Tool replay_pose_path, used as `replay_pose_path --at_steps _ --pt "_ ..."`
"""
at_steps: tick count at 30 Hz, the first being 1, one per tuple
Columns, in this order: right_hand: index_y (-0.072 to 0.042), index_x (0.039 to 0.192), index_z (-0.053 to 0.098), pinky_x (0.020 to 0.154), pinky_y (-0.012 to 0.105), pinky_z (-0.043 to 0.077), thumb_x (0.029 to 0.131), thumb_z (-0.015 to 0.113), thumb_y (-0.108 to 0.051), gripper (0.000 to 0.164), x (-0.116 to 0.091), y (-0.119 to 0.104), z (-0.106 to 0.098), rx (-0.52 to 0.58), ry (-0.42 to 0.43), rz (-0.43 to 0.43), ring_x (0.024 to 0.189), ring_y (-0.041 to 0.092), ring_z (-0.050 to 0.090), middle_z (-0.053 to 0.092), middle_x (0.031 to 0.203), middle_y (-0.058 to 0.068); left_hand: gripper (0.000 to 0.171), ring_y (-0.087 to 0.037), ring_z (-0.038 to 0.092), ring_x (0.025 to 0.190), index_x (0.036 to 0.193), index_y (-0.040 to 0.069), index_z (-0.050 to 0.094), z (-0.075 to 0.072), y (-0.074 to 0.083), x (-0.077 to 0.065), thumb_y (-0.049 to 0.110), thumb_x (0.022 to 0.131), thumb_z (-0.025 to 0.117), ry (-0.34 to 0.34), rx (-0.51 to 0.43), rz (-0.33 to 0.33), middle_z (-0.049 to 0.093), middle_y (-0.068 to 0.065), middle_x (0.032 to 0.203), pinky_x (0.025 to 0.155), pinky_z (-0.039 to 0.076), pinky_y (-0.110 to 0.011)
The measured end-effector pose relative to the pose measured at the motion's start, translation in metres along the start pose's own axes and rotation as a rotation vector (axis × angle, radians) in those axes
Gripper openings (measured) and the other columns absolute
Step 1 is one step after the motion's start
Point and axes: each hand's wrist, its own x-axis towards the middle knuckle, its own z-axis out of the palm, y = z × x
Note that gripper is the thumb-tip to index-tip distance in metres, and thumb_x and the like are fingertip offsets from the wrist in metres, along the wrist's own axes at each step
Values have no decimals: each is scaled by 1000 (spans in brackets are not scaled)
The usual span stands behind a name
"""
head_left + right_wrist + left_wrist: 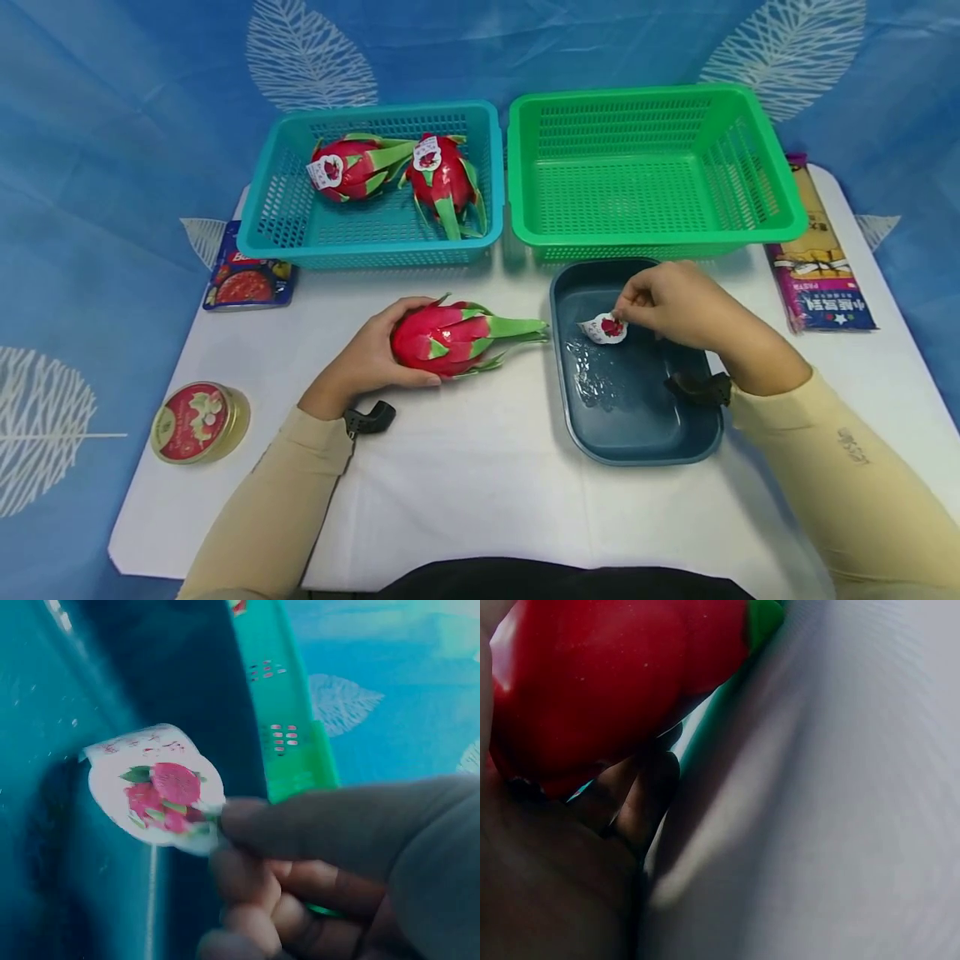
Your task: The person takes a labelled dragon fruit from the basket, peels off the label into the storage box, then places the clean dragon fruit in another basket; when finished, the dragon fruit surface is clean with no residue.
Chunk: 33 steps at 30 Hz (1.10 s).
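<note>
My left hand (375,350) grips a red dragon fruit (438,337) with green scales, close over the white table; its leafy tip points right. In the left wrist view the smooth red skin of the dragon fruit (607,682) fills the palm side. My right hand (678,308) is over the dark blue basin (637,446), pinching a white sticker (602,328) by its edge between thumb and fingertips. The right wrist view shows a dragon fruit picture on this sticker (161,791), and its far end is curled. Wet spots glisten on the basin floor.
Behind stand a teal basket (360,257) with two stickered dragon fruits (444,179) and an empty green basket (622,179). A blue sauce pouch (251,275) and a round tin (198,422) lie left; a pasta packet (821,258) lies right.
</note>
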Motion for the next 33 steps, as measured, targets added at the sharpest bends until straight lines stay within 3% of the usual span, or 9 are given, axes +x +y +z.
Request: replay_pose_path --at_steps 11,21,29,33 --pt "0 94 81 60 38 48 96 79 -15 15 6 1 8 -118 142 70 67 19 60 74 79 4 95 -29 49 135 152 13 48 0 1 1 15 71 100 0 26 -15 52 -7 147 93 59 -44" --pt "9 105 76 54 36 55 97 77 -11 21 5 4 9 -16 120 109 54 17 66 76 86 16 96 -29 50 134 152 13 48 1 0 0 15 70 100 5 6 -10 53 -6 147 93 59 -44" --pt "5 108 77 56 36 56 98 76 -15 22 -1 1 6 20 121 137 57 17 67 76 88 11 95 -30 49 135 151 10 49 1 0 0 12 70 99 2 5 -6 53 -9 147 95 58 -44" --pt "3 110 77 56 34 57 99 76 -19 24 -8 2 3 91 170 170 60 20 67 75 91 11 96 -29 49 135 151 11 49 1 1 0 11 69 100 4 12 -5 53 -8 147 95 58 -45"
